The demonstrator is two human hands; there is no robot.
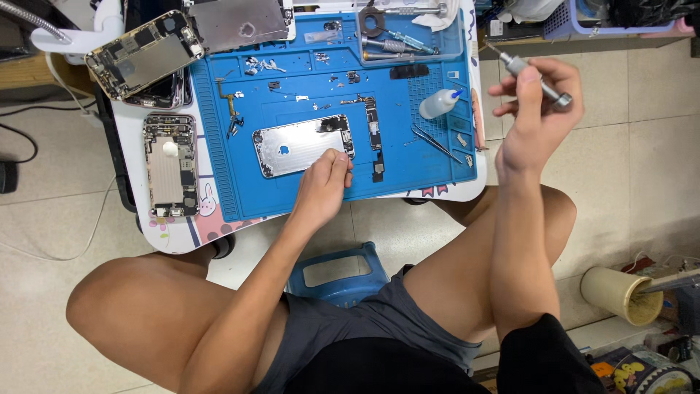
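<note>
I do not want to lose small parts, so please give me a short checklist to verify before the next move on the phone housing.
1. Left hand steadies the silver phone housing at its lower right corner: ok.
2. Housing lies fully on the blue mat: ok.
3. Right hand grips the screwdriver, raised beside the table: ok.
4. Screwdriver tip fits the screw: cannot tell.
5. Loose screws and small parts scattered on the mat, not in a tray: not ok.
6. Tweezers within reach on the mat: ok.

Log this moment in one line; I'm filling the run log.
left hand: on phone shell | right hand: holds screwdriver, raised off mat
</note>
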